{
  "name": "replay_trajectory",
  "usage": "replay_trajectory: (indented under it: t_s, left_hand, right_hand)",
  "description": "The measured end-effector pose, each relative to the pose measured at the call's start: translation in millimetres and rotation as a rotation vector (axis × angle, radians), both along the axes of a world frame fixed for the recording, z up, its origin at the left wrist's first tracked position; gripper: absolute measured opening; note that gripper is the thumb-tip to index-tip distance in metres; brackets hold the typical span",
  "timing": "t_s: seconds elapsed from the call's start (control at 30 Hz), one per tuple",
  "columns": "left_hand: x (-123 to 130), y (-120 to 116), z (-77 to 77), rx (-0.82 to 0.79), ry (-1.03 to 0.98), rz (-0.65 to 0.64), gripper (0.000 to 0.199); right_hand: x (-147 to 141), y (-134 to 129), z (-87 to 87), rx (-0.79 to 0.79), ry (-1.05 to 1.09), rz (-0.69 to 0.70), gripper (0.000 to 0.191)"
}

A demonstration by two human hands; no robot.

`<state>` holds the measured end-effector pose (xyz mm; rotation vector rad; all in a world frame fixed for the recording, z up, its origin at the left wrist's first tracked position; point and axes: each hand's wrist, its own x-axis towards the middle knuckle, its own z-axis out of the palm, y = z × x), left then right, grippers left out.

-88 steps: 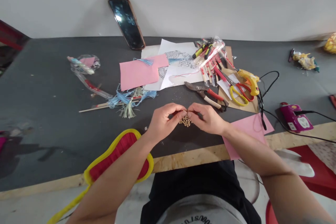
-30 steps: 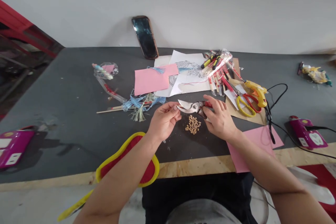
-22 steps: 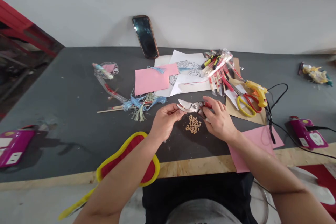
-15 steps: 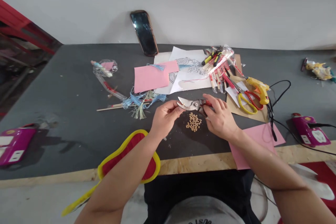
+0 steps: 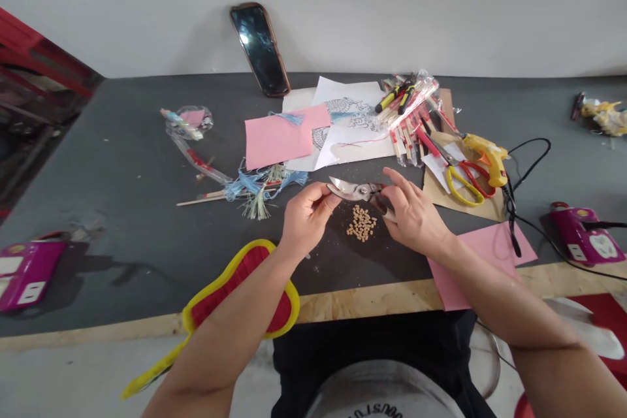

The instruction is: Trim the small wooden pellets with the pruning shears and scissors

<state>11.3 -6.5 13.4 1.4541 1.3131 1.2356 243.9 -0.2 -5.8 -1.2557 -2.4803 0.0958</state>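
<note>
Grip: L hand [image 5: 307, 222] pinching blade end of pruners [image 5: 355, 191], R hand [image 5: 415, 215] closed on red handles; blades open, narrow gap. Pruners held over grey table [image 5: 122, 176], just above tan beads [image 5: 361, 223], R of blue tassels [image 5: 257, 199].

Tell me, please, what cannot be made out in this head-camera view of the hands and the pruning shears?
In the head view:
The grips of the pruning shears: mostly hidden by the right hand.
The small tan pieces: too small to tell seeds from beads.
The drawing on white paper: partly covered by pink paper.
The print on the grey shirt: cut off by the bottom edge.
</note>
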Motion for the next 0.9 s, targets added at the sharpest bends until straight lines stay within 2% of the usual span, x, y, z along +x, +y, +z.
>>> replay_trajectory:
  t_s: [0.13,0.33,0.6,0.77,0.9]
  left_hand:
    - [1.1,-2.1,-1.0,-0.061,-0.057,-0.026,0.025]
    - [0.6,-4.6,-8.2,-0.126,-0.118,-0.035,0.023]
    - [1.2,-4.6,-8.9,-0.163,-0.149,-0.034,0.019]
    - [1.2,-4.4,-7.1,-0.126,-0.132,-0.040,0.018]
    - [1.6,-4.7,-4.0,-0.111,-0.127,-0.068,0.019]
  right_hand:
    - [0.4,2.8,-3.7,-0.014,0.043,-0.013,0.065]
    - [-4.2,-0.2,1.1,-0.098,-0.053,-0.080,0.052]
    - [-6.7,-2.7,4.8,-0.131,-0.139,-0.104,0.051]
    - [-6.7,-0.7,7.3,-0.115,-0.171,-0.140,0.060]
    - [-4.7,1.8,7.5,-0.110,-0.172,-0.100,0.069]
